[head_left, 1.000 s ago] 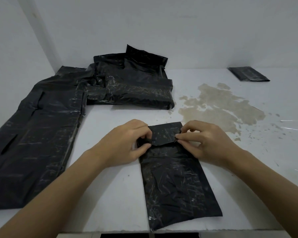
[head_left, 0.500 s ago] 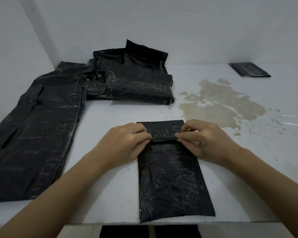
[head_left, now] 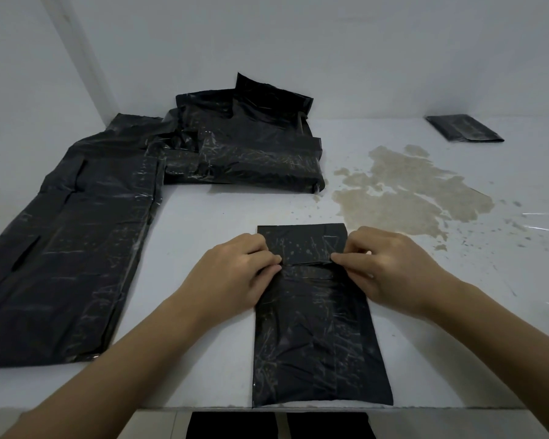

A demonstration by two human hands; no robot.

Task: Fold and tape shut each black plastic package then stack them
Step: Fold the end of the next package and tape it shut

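A flat black plastic package [head_left: 317, 337] lies lengthwise on the white table [head_left: 203, 236], its near end at the table's front edge. Its far flap [head_left: 301, 243] is folded toward me over the body. My left hand [head_left: 235, 274] pinches the flap's lower edge at the left. At the right end of that same edge, my right hand [head_left: 384, 267] pinches it with thumb and fingers. A single folded black package [head_left: 465, 128] lies at the far right by the wall.
A pile of black packages [head_left: 254, 153] sits at the back centre against the wall. Long flat black plastic sheets [head_left: 67, 242] cover the table's left side. A brown stain [head_left: 406, 191] marks the table right of centre. Clear tape strips [head_left: 542, 221] lie at the right edge.
The flap has come down further toward me and lies flatter on the package. The package's near end has shifted up onto the table, square with its front edge.
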